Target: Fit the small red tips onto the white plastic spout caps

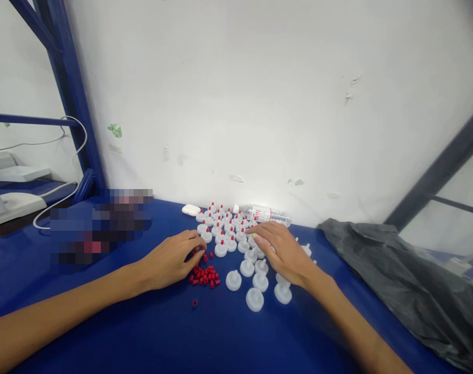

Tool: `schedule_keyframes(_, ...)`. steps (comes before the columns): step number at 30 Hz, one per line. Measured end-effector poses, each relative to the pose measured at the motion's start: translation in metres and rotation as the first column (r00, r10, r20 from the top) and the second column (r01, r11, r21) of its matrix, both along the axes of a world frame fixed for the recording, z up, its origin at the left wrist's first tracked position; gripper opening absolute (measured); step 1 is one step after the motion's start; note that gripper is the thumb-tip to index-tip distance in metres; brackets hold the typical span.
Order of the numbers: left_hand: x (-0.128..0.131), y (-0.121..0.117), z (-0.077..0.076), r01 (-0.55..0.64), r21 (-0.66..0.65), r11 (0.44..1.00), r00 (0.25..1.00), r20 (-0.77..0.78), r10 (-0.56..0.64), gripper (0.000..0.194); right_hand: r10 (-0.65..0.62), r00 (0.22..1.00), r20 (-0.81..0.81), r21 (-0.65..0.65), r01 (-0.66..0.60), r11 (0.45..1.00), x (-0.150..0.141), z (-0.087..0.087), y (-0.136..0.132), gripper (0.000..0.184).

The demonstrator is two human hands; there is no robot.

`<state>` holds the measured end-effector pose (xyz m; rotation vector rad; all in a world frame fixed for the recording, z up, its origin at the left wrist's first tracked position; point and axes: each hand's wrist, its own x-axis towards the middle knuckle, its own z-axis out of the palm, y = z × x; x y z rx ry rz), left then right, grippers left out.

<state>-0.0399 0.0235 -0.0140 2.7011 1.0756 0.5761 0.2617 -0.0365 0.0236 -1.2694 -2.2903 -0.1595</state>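
My left hand [178, 259] is at the left edge of a loose pile of small red caps [206, 275], its fingers curled in toward the thumb. Red shows between thumb and fingers, but whether a cap is gripped I cannot make out. Over the white round nozzle lids [247, 268] reaches my right hand [281, 252], palm down with fingers stretched out, fingertips close to the lids at the back. It hides some of the lids beneath. Farther back, several white lids with red tips [221, 249] stand upright in a cluster. One red cap [195, 303] lies apart, nearer to me.
A clear plastic bottle [263, 214] lies on its side by the wall, behind the lids. A small white case [191, 210] rests left of it. Dark grey cloth [377, 275] covers the right side of the blue table [174, 337]. A white cable [78, 156] hangs at left.
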Motion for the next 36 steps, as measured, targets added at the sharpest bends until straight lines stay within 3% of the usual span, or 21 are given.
schedule_keyframes(4,0.000,-0.001,0.000,0.009,0.015,1.000,0.999,0.040,-0.010,0.035,0.109,0.994,0.023,-0.051,-0.108,0.993,-0.027,-0.006,-0.008,0.038)
schedule_keyframes(8,-0.002,0.000,-0.001,-0.011,0.021,1.000,0.996,0.084,0.009,0.036,0.106,0.991,0.078,-0.072,-0.100,0.992,-0.049,-0.017,-0.008,0.039)
schedule_keyframes(13,-0.004,-0.001,0.002,-0.048,0.024,0.999,0.987,0.152,0.044,0.037,0.110,0.991,0.078,-0.098,-0.102,0.990,-0.053,-0.018,-0.001,0.042)
schedule_keyframes(17,-0.002,-0.010,0.010,-0.013,0.046,0.999,0.979,0.204,0.004,0.034,0.146,0.989,-0.018,-0.010,-0.146,0.989,-0.051,-0.010,-0.002,0.028)
schedule_keyframes(22,0.004,-0.026,0.014,0.122,0.165,0.979,0.958,0.236,-0.160,0.025,0.267,0.962,-0.048,0.104,-0.261,0.960,-0.060,-0.007,-0.009,0.011)
schedule_keyframes(27,0.008,-0.031,0.013,0.172,0.244,0.954,0.948,0.224,-0.228,0.018,0.349,0.936,-0.048,0.192,-0.334,0.923,-0.069,-0.013,-0.015,0.016)
schedule_keyframes(31,0.008,-0.028,0.013,0.226,0.219,0.949,0.947,0.181,-0.267,0.023,0.384,0.923,-0.037,0.199,-0.370,0.908,-0.070,-0.017,-0.015,0.015)
schedule_keyframes(36,0.007,-0.025,0.012,0.247,0.092,0.965,0.943,0.206,-0.261,0.032,0.426,0.904,0.025,0.171,-0.424,0.890,-0.071,-0.017,-0.007,0.006)
